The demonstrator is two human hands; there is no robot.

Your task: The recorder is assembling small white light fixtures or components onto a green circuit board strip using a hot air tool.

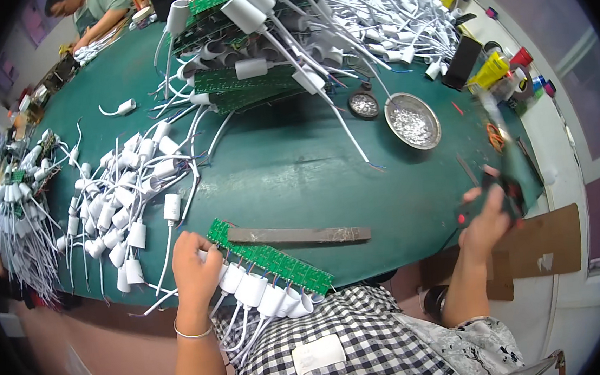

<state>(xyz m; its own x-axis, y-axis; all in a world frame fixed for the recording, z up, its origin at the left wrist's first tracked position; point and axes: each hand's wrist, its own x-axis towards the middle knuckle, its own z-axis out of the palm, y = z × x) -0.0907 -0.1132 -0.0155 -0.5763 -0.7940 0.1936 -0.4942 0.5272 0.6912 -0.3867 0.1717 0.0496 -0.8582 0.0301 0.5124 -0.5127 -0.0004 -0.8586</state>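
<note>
A long green circuit board (277, 258) lies slanted at the table's near edge, with a row of white plastic caps (252, 290) wired along its near side. Their white cables hang over a checked apron. My left hand (195, 266) is closed at the board's left end, pinching a white cap that its fingers partly cover. A grey-brown flat bar (300, 235) rests across the board's upper left part. Off to the right, my right hand (487, 218) grips a black and red handheld tool (509, 198), smeared by motion; its exact kind is unclear.
Loose white caps with cables (121, 201) are heaped at left. Stacked green boards (250, 86) with caps stand ahead. A metal bowl (413, 122) and a small dark dish (363, 103) hold silvery bits. Yellow bottles (490, 72) line the right edge. A co-worker (100, 20) sits far left.
</note>
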